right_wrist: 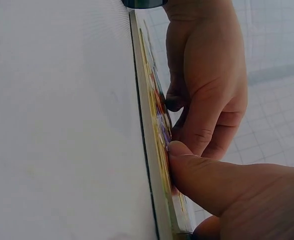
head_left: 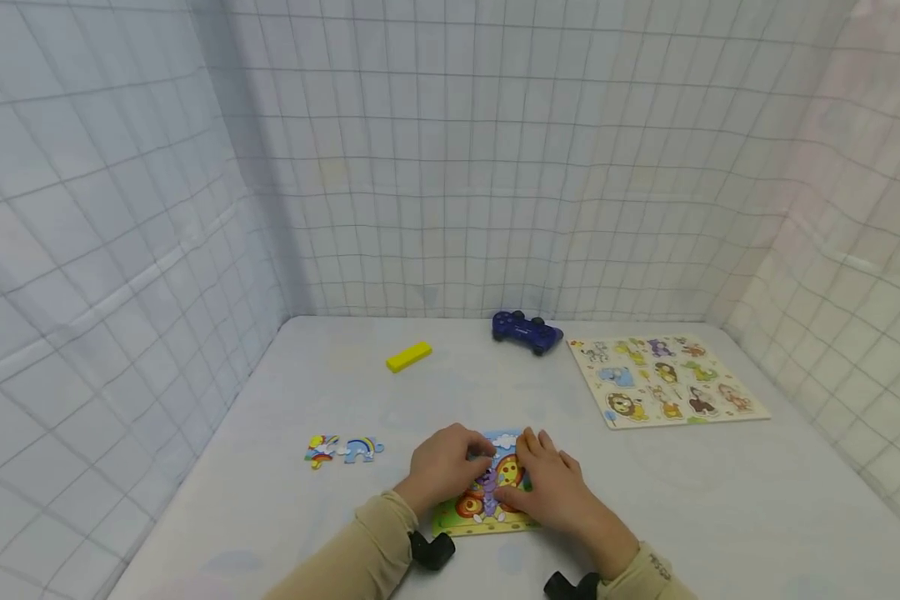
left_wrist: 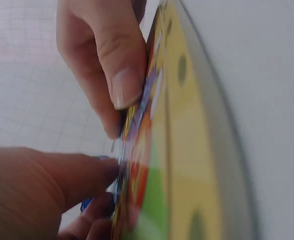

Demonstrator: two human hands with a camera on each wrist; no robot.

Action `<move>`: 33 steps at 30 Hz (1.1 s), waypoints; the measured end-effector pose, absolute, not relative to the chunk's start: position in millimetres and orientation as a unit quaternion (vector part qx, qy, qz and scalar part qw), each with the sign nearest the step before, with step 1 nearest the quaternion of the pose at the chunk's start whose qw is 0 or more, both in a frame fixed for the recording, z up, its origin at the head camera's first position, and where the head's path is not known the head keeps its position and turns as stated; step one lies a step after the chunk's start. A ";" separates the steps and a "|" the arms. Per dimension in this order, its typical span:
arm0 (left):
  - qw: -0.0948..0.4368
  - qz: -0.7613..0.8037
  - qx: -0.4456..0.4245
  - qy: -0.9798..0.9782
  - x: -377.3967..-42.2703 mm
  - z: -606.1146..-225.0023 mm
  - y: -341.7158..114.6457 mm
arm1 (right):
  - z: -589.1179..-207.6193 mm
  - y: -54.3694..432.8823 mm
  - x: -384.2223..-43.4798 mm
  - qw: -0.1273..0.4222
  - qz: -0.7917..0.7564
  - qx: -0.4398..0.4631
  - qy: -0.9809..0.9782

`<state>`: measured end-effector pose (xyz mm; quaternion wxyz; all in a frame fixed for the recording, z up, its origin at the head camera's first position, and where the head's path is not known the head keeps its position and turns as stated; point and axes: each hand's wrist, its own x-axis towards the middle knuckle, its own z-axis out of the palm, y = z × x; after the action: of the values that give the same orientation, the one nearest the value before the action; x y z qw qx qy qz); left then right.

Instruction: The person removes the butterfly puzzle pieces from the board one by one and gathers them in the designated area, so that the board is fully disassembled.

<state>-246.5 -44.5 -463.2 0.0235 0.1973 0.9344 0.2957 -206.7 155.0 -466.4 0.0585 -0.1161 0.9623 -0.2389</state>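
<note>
Touching the puzzle (head_left: 489,502), right hand (head_left: 551,487) straight-fingered, left hand's (head_left: 442,467) grip unclear (loose pieces (head_left: 360,450): head view only).

Beige sleeves (head_left: 345,554), black wrist cameras (head_left: 432,551), dark cuff marking (head_left: 660,567)

Head view bright, evenly lit, shadows faint; left wrist view hazy, puzzle board (left_wrist: 184,140) blurred up close; right wrist view dimmer
</note>
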 end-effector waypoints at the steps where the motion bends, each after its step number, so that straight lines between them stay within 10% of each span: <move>1: 0.019 0.296 0.195 0.935 -245.9 -463.5 -43.5 | -466.0 154.9 -206.7 0.058 -0.238 -0.117 0.962; 33: -0.046 0.266 0.189 0.944 -244.2 -473.5 -34.4 | -465.6 150.9 -212.5 -0.011 -0.221 -0.082 0.972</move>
<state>-244.2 -34.4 -473.5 -0.0462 0.1891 0.9440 0.2665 -212.5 150.9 -465.6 -0.0108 -0.0817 0.9718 -0.2208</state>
